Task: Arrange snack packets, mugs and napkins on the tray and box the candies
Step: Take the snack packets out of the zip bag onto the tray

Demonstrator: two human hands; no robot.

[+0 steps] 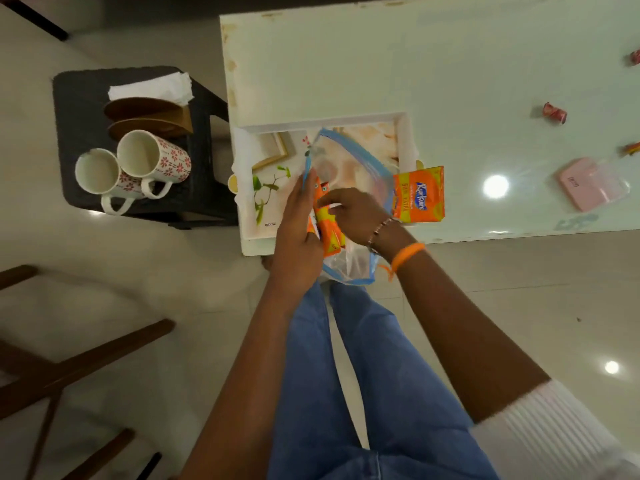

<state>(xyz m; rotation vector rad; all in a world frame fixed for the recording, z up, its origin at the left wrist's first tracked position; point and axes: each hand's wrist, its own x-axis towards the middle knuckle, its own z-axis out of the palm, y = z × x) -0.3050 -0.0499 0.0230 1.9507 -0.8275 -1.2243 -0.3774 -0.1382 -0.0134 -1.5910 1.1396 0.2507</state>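
A white tray (325, 122) with a printed picture lies at the near left corner of the table. Over it a clear zip bag (349, 161) with a blue rim is held open. My left hand (298, 223) grips the bag's left edge. My right hand (353, 213) is inside the bag's mouth, fingers closed on orange snack packets (329, 230). Another orange snack packet (420, 195) lies on the table just right of the tray. Two floral mugs (152, 157) and white napkins (152, 86) sit on a dark stool at the left. Candies (554, 113) and a pink box (585, 183) lie far right.
The pale glass table (381, 64) reflects a ceiling light. Brown plates in a holder (149, 116) stand behind the mugs on the dark stool (76, 109). Wooden chair legs (86, 358) stand on the tiled floor at the lower left.
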